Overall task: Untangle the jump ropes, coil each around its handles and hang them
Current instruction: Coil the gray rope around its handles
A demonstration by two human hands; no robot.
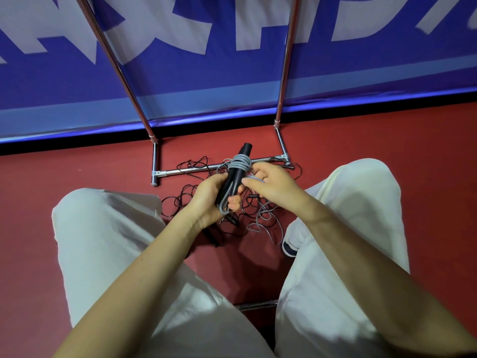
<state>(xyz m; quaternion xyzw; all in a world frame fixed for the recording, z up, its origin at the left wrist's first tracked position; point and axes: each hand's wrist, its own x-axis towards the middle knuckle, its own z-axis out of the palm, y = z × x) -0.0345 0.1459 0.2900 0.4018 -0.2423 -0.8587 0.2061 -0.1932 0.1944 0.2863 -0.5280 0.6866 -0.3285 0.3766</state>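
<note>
Grey plastic-coated jump rope (240,163) is wound in several tight turns around the upper part of a pair of black cylindrical handles (233,177), which stand tilted just in front of the low chrome crossbar of a metal hanging rack (196,169). Left hand (207,200) grips the lower half of those handles, fingers curled round them and the thumb pressed against the near side, with a loop of the grey rope running down past the thumb. Right hand (271,183) sits just right of the handles, its thumb and forefinger pinching a stretch of the grey rope; the other fingers look loosely curled, though motion blur makes that hard to confirm. On the dark red floor (426,140) below both hands, on the near side of the crossbar, lies a tangled heap of thin black cord (180,200) mixed with loose grey loops. Two chrome uprights rise from the rack's base against a blue banner with pale lettering (232,73). Knees in loose white trousers (103,241) frame the heap on either side.
</note>
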